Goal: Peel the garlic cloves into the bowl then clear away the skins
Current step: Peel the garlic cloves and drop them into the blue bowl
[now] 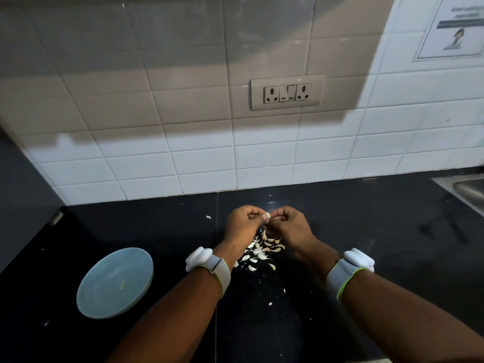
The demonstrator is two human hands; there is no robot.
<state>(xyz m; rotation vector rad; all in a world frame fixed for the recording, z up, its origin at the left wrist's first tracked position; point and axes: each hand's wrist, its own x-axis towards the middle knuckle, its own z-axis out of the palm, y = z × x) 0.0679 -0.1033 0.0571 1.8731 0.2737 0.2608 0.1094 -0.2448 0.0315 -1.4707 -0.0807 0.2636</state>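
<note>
A pale garlic clove is held between both hands above the black counter. My left hand pinches it from the left with curled fingers. My right hand pinches it from the right, fingers also curled. Below the hands lies a loose pile of garlic cloves and skins on the counter. A light blue bowl sits to the left, apart from the pile, with small pale bits inside.
Small skin scraps are scattered over the counter, one left of the hands. A white tiled wall with a socket panel stands behind. A steel sink edge shows at far right.
</note>
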